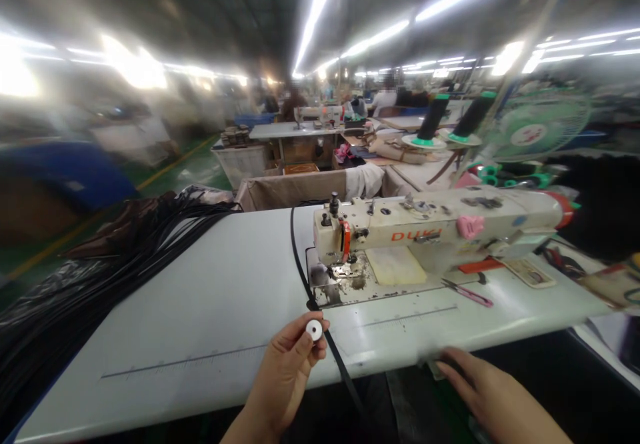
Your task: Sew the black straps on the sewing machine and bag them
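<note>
My left hand (285,371) pinches a small white disc with a central hole (314,329), probably a bobbin, between thumb and fingers over the table's front edge. A black strap (320,304) runs from behind the sewing machine's needle area, across the white table (200,311), and down past that hand. My right hand (493,391) lies at the table's front edge, its blurred fingers over a pale flat piece (435,367). The cream DUKI sewing machine head (425,231) stands beyond both hands, and its needle area is partly hidden by the strap.
A heap of black straps (150,244) lies on the table's left side. Pink-handled snips (467,293) rest right of the machine. Black thread cones (433,117) and a green fan (537,127) stand behind it. Further back are other sewing tables and co-workers (385,101).
</note>
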`<state>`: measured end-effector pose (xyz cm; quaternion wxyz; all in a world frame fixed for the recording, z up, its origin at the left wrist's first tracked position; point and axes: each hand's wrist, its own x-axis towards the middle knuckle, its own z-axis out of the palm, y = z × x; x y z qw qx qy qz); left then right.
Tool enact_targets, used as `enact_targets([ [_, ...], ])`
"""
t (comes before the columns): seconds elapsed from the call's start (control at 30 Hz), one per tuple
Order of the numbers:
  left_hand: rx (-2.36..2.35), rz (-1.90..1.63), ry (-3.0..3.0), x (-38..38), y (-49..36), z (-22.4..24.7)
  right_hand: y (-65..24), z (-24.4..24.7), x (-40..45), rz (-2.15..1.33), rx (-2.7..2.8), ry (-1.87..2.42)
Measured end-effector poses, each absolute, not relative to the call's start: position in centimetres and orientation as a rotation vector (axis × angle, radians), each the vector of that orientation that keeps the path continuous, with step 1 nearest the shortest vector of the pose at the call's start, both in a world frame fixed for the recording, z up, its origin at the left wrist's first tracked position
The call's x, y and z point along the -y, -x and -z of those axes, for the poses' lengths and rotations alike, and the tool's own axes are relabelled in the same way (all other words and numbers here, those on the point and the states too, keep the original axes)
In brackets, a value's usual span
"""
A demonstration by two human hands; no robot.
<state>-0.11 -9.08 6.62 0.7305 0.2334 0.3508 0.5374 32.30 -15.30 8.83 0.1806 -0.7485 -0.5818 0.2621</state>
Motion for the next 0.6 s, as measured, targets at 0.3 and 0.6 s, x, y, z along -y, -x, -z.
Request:
enact_targets([
  [0.3, -0.739, -1.034, -0.572, 10.1, -1.0, -7.7, -19.6, -10.6, 12.5, -1.833, 1.201, 1.072],
  [0.6, -0.751, -1.133, -0.384, 9.8, 0.4, -7.8, -28.4, -7.6, 14.0, -1.798, 1.349, 1.59],
])
